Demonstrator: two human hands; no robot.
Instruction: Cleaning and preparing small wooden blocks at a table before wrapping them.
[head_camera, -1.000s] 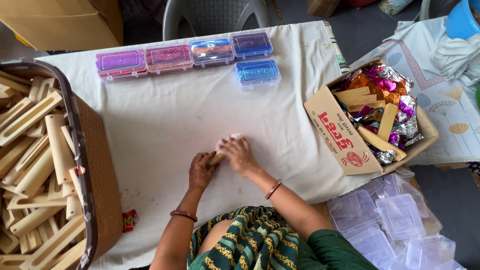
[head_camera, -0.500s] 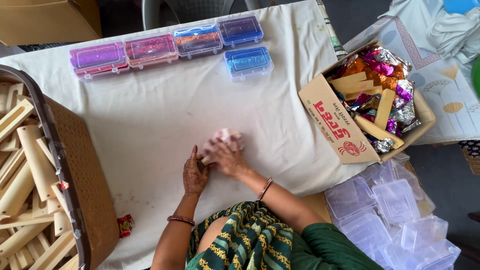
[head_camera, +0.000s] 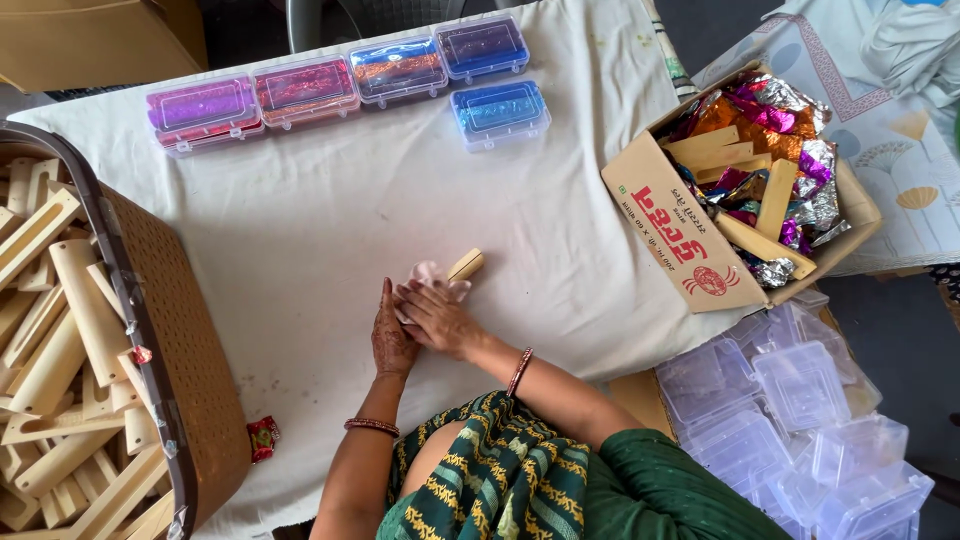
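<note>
My left hand (head_camera: 391, 338) and my right hand (head_camera: 437, 317) lie together on the white cloth (head_camera: 330, 200) near its front edge. Between them they press a small wooden stick (head_camera: 465, 265) with a pale pink wrapper (head_camera: 432, 275) around its near end. The stick's bare tan tip pokes out to the upper right of my fingers. My right hand lies over the wrapped part and my left hand steadies it from the side. How much of the stick is wrapped is hidden under my fingers.
Several clear plastic boxes (head_camera: 300, 90) filled with coloured foil line the far edge. A brown basket (head_camera: 170, 340) of wooden pieces stands at left. A cardboard box (head_camera: 690, 240) of sticks and foil sits at right, above empty clear boxes (head_camera: 800, 420). A red wrapper scrap (head_camera: 263, 438) lies nearby.
The camera view has shifted a little. My hands stayed together on the stick, and its bare tip now shows beyond my fingers to the upper right.
</note>
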